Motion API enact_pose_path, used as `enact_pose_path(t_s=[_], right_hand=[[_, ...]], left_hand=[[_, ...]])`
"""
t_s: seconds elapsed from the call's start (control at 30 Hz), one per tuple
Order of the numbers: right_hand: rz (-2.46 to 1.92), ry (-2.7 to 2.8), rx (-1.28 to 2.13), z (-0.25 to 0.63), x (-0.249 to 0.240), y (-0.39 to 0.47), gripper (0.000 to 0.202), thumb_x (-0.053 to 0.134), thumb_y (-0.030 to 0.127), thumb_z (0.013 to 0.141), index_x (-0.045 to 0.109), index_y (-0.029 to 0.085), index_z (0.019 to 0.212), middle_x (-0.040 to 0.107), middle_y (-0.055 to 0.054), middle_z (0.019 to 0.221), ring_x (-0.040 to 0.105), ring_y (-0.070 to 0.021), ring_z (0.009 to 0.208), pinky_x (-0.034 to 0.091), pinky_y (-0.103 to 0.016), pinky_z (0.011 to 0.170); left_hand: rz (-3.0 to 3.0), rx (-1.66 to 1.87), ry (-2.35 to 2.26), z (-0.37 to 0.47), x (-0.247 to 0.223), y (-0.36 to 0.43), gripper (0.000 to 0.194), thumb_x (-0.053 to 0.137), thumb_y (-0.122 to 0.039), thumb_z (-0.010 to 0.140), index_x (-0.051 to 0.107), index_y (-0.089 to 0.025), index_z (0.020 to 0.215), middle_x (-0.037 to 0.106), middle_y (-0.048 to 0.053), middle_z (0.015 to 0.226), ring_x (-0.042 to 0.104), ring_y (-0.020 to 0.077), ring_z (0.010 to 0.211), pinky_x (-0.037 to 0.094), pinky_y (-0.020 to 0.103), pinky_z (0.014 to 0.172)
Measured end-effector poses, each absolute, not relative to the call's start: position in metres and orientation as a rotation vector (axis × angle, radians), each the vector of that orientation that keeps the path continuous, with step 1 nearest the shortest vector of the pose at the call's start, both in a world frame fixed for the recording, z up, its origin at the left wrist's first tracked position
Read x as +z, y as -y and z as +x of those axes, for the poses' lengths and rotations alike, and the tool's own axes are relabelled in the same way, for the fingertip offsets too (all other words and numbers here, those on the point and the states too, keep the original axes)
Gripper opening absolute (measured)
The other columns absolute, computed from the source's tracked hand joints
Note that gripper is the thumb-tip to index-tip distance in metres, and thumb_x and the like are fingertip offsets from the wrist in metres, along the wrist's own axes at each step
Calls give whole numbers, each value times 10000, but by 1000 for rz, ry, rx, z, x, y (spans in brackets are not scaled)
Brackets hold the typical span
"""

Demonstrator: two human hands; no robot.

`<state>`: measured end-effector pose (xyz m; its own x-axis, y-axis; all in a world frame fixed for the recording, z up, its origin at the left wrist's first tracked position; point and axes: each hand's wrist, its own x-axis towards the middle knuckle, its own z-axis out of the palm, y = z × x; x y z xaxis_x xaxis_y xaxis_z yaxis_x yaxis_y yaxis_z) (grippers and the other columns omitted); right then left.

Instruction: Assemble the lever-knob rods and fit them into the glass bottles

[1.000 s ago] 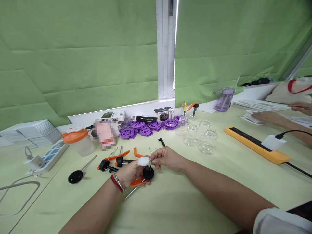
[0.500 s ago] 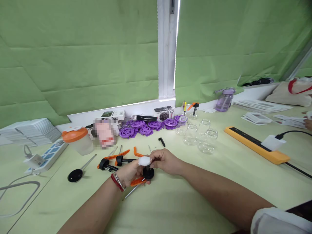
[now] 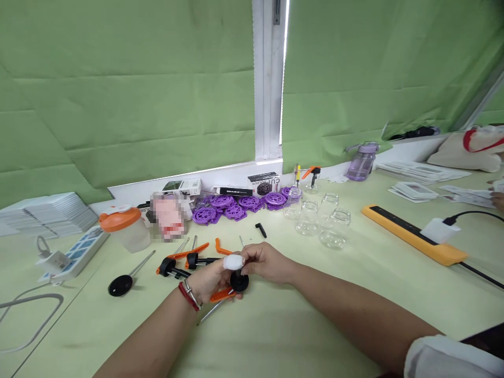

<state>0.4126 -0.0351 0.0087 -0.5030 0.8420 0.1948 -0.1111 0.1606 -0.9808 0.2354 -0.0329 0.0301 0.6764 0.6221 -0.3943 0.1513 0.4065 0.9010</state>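
My left hand (image 3: 212, 278), with something white (image 3: 233, 262) at its thumb tip, is closed around a pump head (image 3: 239, 282). This has a round black cap, an orange lever and a thin metal rod that sticks out below toward the front. My right hand (image 3: 268, 263) pinches at the black stem above the cap; its fingertips partly hide what they grip. Just beyond my left hand lie similar pump heads (image 3: 169, 266) with black caps and orange levers. A loose orange lever (image 3: 222, 247) and a small black nozzle (image 3: 261, 230) rest on the table behind my hands.
Several clear glass bottles (image 3: 334, 234) stand at the back right, near purple plastic parts (image 3: 235, 211). An orange power strip (image 3: 413, 236) lies to the right. On the left are a black disc with a rod (image 3: 120, 285), an orange-lidded cup (image 3: 128, 231) and a white power strip (image 3: 81, 252).
The view has shifted very slightly. Both hands stay together on the pump head, with only a tiny movement of the right fingers.
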Motion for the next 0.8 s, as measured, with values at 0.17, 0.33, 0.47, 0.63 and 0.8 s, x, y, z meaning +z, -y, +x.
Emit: enact_pose_path(t_s=[0.17, 0.33, 0.47, 0.63, 0.8], right_hand=[[-689, 1576, 1495, 413, 6, 35, 175, 741, 259, 637, 652, 140, 730, 615, -4, 801, 580, -138, 772, 447, -289, 768], [-699, 1533, 1540, 413, 7, 36, 204, 763, 265, 604, 661, 138, 726, 632, -8, 789, 585, -135, 755, 456, -284, 759], [-713, 1498, 1546, 412, 7, 37, 224, 781, 259, 576, 654, 134, 712, 645, -3, 748, 591, -128, 708, 461, -278, 721], [-701, 1471, 1569, 411, 3, 37, 254, 793, 265, 566, 634, 133, 713, 645, 1, 726, 593, -124, 678, 468, -276, 691], [-693, 1474, 1567, 411, 2, 36, 249, 789, 258, 575, 631, 129, 717, 642, -3, 728, 592, -120, 674, 472, -271, 684]], left_hand=[[1144, 341, -805, 237, 34, 34, 396, 565, -508, 655, 477, -178, 857, 602, 36, 697, 598, 186, 552, 365, 254, 468], [1123, 348, -815, 238, 35, 35, 454, 585, -502, 637, 477, -193, 952, 575, 5, 670, 605, 188, 537, 360, 244, 443], [1144, 341, -816, 238, 36, 35, 455, 566, -512, 650, 490, -183, 956, 596, 26, 670, 603, 190, 538, 351, 240, 433], [1143, 349, -799, 238, 35, 35, 453, 567, -509, 668, 501, -179, 972, 596, 25, 664, 610, 191, 539, 358, 241, 439], [1135, 343, -793, 238, 35, 35, 429, 573, -493, 668, 509, -178, 952, 595, 23, 653, 603, 184, 529, 361, 243, 441]])
